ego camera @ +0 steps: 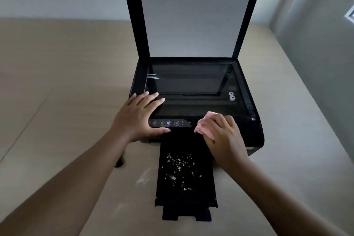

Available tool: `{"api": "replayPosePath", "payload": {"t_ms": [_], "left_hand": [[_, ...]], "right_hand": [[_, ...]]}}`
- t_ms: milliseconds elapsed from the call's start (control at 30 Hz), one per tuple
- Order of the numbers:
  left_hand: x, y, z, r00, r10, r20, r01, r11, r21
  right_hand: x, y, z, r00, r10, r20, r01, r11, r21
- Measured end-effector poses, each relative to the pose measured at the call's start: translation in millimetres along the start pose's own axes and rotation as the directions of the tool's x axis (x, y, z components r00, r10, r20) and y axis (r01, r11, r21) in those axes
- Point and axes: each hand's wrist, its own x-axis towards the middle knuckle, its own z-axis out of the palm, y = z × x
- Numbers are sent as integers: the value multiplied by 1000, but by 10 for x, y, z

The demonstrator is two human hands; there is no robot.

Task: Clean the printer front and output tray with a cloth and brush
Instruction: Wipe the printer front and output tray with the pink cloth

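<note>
A black printer [254, 136] stands on a beige table with its scanner lid [195, 17] raised upright and the glass bed [191, 80] exposed. My left hand [138, 116] lies flat on the front left corner, fingers spread over the glass edge, thumb below the control panel [168, 123]. My right hand [222, 134] presses a pink cloth [204, 123] against the printer's front edge, right of the panel. The black output tray [184, 197] sticks out toward me, with pale crumbs [180, 166] scattered across it. No brush is in view.
The beige table [67, 101] surrounds the printer, with a dusting of pale powder [145, 176] left of the tray. A small dark object [119, 164] lies by my left forearm. Grey walls rise behind and to the right.
</note>
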Motion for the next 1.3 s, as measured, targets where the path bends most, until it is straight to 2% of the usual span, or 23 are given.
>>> {"api": "replayPosePath", "payload": {"t_ms": [100,233,333,400,533,633,733,833,933,1033,1100,1167,1200,1300], "left_hand": [[-10,5,7,1000,2,-10,-2,1000,-5],[-50,-9,39,999,-22,-41,19,998,-62],[-72,-47,40,999,-12,-52,8,997,-77],[-82,-83,36,999,1,-50,-6,996,-85],[-130,-159,32,999,33,-34,-36,996,-80],[-145,-178,34,999,33,-34,-35,996,-84],[-153,-180,41,997,34,-63,-38,996,-76],[-163,-176,65,995,31,-95,-39,996,-83],[-150,-180,83,993,47,-104,-54,997,-60],[-171,-206,107,991,51,-121,-56,998,-38],[-161,-181,114,990,76,-121,-77,997,-3],[-107,-88,123,990,96,-108,-95,995,15],[-88,-54,119,990,94,-103,-93,996,16],[-22,44,135,991,91,-98,-89,996,26]], "right_hand": [[89,-176,115,996,-76,40,75,997,20],[163,-298,171,997,69,-34,-66,994,84],[240,-553,347,996,-36,81,30,997,67],[306,-598,388,990,-52,127,40,995,95],[252,-623,412,998,1,60,-5,998,64],[233,-482,288,992,-50,112,47,998,36],[112,-246,75,997,68,45,-67,998,-18],[-22,-101,-60,995,6,97,-1,999,-54],[-9,49,-173,990,142,-4,-141,986,-90],[-84,100,-224,996,82,32,-79,993,-87],[-51,237,-310,970,238,-51,-239,971,-24],[-44,343,-354,910,392,-132,-399,916,-32],[-62,333,-332,912,393,-120,-403,912,-74],[-204,341,-275,970,241,-41,-244,960,-139]]}}
